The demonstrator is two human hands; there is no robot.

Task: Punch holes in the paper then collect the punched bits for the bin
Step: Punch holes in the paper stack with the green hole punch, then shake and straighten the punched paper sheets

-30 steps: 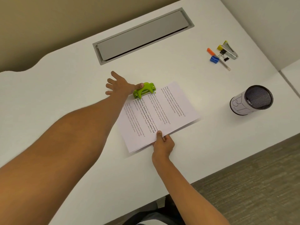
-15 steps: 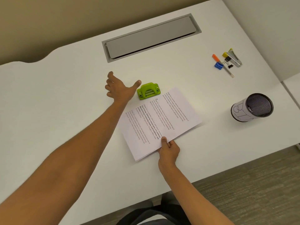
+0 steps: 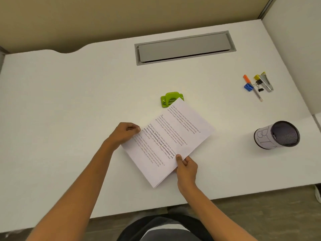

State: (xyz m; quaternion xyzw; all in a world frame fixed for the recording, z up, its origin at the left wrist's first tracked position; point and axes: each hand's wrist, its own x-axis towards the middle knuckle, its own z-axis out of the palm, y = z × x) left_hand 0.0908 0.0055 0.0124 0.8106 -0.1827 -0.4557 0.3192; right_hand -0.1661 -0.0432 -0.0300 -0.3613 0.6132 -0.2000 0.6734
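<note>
Head view, left to right: left hand (image 3: 125, 133), fingers curled, pinches the left edge of the printed paper stack (image 3: 169, 141). The stack lies tilted on the white desk (image 3: 69, 101), its far corner overlapping the green hole punch (image 3: 169, 98). Right hand (image 3: 186, 166) grips the stack's near edge, thumb on top. Further right stand a mesh pen cup (image 3: 278, 134) and, beyond it, a cluster of small stationery (image 3: 258, 84).
</note>
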